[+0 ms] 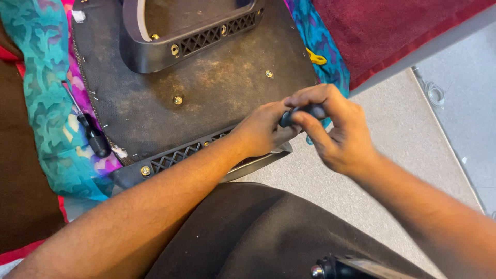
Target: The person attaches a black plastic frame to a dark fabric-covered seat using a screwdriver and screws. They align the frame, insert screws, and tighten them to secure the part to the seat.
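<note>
Two bare hands meet just right of frame centre, both closed on one small dark object [304, 112], a rounded black grip or handle; most of it is hidden under the fingers, so kind unclear, any shaft or tip not visible. Left hand [266, 129] comes in from 7 o'clock, fingers curled around the object's left end, clamped. Right hand [333, 129] comes in from 4 o'clock, thumb and fingers wrapped over the top and right end, also clamped; forearm cut off at the right frame edge. Object sits at the lower right edge of an upturned chair seat base [222, 88], a dusty black panel with brass-coloured bolts and lattice-vented plastic brackets at 12 and 7 o'clock; the top bracket is cut off by the frame edge. Hands cover the panel's corner there, so contact with it cannot be told. Teal and pink patterned fabric [51, 103] wraps the panel's edge at 9 o'clock, held by small staples, hard to make out. Black-handled tool [94, 137] lies on that fabric at 9 o'clock, tip hidden. Small yellow item [316, 58] on teal fabric at 1 o'clock, too small to identify. Maroon cloth [392, 26] at 1 o'clock. Grey floor [403, 134] at 3 o'clock. Black rounded shape [248, 232] at 6 o'clock, partly cut off.
</note>
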